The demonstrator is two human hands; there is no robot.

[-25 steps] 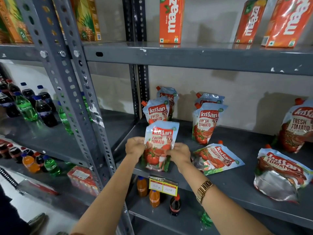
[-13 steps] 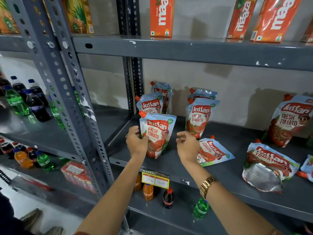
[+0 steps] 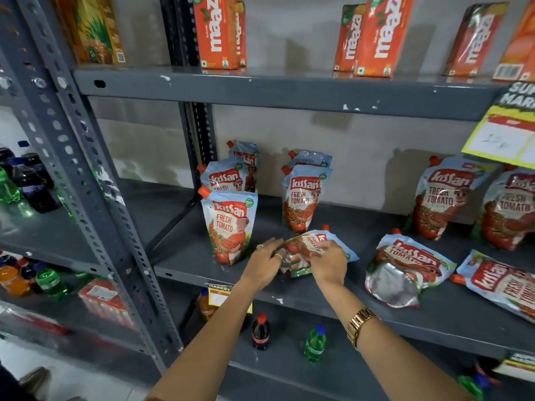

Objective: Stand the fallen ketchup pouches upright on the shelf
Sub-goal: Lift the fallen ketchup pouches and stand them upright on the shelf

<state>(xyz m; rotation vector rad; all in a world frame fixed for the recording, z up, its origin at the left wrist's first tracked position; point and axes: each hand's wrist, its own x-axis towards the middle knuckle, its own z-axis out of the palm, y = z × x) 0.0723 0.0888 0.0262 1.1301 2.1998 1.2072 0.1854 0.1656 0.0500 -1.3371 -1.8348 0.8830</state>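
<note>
I have both hands, left hand (image 3: 265, 263) and right hand (image 3: 328, 263), in a closed grip on the fallen pouch (image 3: 314, 246) lying flat on the shelf (image 3: 362, 308), spout pointing back-right. An upright pouch (image 3: 230, 227) stands just left; two more fallen pouches (image 3: 405, 267) lie right.

On the middle shelf (image 3: 185, 264), the front upright pouch (image 3: 228, 227) stands near the front edge, with two more upright pouches (image 3: 224, 178) lined up behind it. Just right of it a fallen pouch (image 3: 311, 250) lies flat, the left hand (image 3: 265, 263) and right hand (image 3: 328, 263) resting on it, and another upright pair (image 3: 304, 198) stands behind that. Farther right of the front upright pouch lie two more fallen pouches (image 3: 405, 267), with two standing pouches (image 3: 445, 198) behind them.
</note>
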